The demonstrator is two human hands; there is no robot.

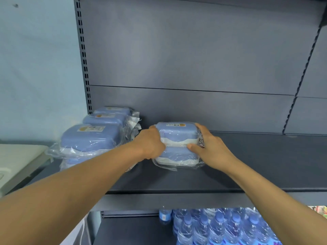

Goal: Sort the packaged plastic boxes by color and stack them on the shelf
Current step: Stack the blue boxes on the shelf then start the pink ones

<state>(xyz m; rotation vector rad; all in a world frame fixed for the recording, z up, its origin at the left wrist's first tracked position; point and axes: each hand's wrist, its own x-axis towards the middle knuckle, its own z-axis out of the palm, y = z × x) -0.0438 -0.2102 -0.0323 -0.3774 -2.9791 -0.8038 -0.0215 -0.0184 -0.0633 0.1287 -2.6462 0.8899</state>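
On shelf [247,156], 2 hands hold 2 stacked blue boxes [177,144].

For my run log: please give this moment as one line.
hands: left hand, right hand grip blue box stack | place: shelf

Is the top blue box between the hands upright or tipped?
Upright: top blue box sits level, label up, on the lower box.

A shop aisle with retail shelving

Grey metal shelf [247,165] with slotted uprights [83,55] and a panelled back carries wrapped blue plastic boxes [92,137] with labels; shrink-wrapped packs of water bottles [221,227] fill the tier below.
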